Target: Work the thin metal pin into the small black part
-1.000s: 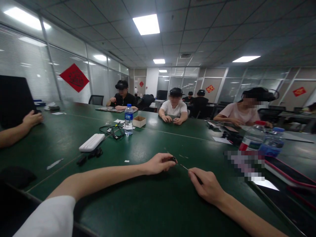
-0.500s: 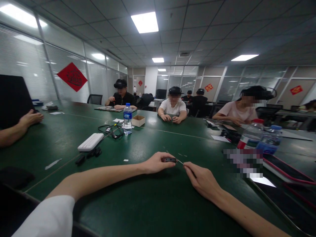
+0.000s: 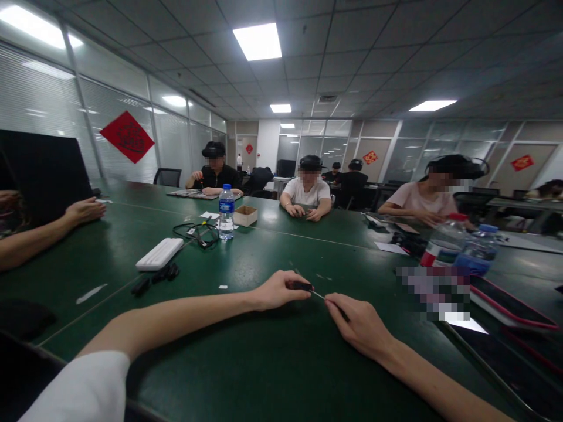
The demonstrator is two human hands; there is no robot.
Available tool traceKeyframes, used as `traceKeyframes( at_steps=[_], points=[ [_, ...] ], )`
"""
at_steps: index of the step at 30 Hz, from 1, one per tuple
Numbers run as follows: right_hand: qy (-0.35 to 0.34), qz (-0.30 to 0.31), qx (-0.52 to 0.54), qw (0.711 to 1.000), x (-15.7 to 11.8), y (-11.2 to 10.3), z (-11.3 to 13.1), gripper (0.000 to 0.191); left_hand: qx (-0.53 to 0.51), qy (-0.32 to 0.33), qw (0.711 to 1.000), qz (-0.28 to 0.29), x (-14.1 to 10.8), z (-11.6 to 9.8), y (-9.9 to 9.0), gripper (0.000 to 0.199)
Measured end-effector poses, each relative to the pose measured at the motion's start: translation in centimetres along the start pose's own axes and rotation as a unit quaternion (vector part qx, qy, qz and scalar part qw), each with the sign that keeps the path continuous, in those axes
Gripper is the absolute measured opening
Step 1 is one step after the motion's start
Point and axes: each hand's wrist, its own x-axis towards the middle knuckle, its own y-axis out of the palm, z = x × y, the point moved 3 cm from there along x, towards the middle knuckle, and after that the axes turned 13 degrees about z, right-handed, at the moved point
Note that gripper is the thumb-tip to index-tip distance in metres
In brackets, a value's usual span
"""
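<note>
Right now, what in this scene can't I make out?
Small black piece: head view; partly covered by the left hand, too small to identify.
Thin pale rod: head view; one end hidden by the right hand.
Black panel: head view; cut off by the left edge.
Pixelated patch: head view; blocks mask what lies there.

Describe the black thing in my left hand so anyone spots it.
Start at the green table; follow the near white sleeve to the left hand. It holds a small black object, unlike the black pieces lying beside the white block.
</note>
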Motion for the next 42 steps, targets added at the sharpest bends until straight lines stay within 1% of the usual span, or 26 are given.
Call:
traceKeyframes(
  at_steps=[3, 6, 10, 14, 18, 23, 31, 35, 38, 42],
  points=[
    [0.0, 0.009, 0.003, 1.0, 0.0, 0.0, 0.0, 0.03, -0.021, 0.008, 1.0, -0.004, 0.0, 0.1, 0.1, 0.035],
    [0.006, 0.008, 0.003, 1.0, 0.0, 0.0, -0.1, 0.03, -0.037, 0.008, 0.999, -0.01, 0.0, 0.1, 0.1, 0.031],
    [0.008, 0.009, 0.0, 1.0, 0.1, -0.1, 0.0, 0.029, 0.003, -0.009, 1.0, -0.022, -0.1, -0.1, 0.2, 0.026],
    [0.012, 0.015, 0.0, 1.0, 0.1, -0.1, 0.1, 0.029, 0.04, 0.006, 0.999, -0.022, -0.2, -0.6, 0.3, 0.022],
    [0.011, 0.026, -0.007, 1.0, 0.1, 0.0, 0.2, 0.031, 0.077, 0.03, 0.997, -0.005, -0.2, -1.1, 0.7, 0.02],
    [0.011, 0.03, -0.016, 0.999, 0.0, 0.0, 0.5, 0.032, 0.116, 0.033, 0.992, 0.027, -0.3, -1.2, 1.1, 0.022],
    [0.003, 0.023, -0.028, 0.999, -0.2, 0.2, 0.4, 0.03, 0.149, 0.043, 0.988, 0.023, -0.4, -1.1, 1.6, 0.023],
    [0.015, 0.018, -0.037, 0.999, -0.2, 0.5, 0.1, 0.028, 0.149, 0.017, 0.989, -0.009, -0.4, -0.9, 1.6, 0.029],
    [0.032, 0.018, -0.046, 0.998, -0.3, 0.5, 0.1, 0.029, 0.161, -0.005, 0.987, 0.003, -0.3, -0.9, 1.7, 0.027],
    [0.041, 0.037, -0.069, 0.996, -0.4, 0.4, 0.5, 0.033, 0.193, -0.007, 0.981, 0.011, -0.3, -1.0, 1.7, 0.027]
  ],
)
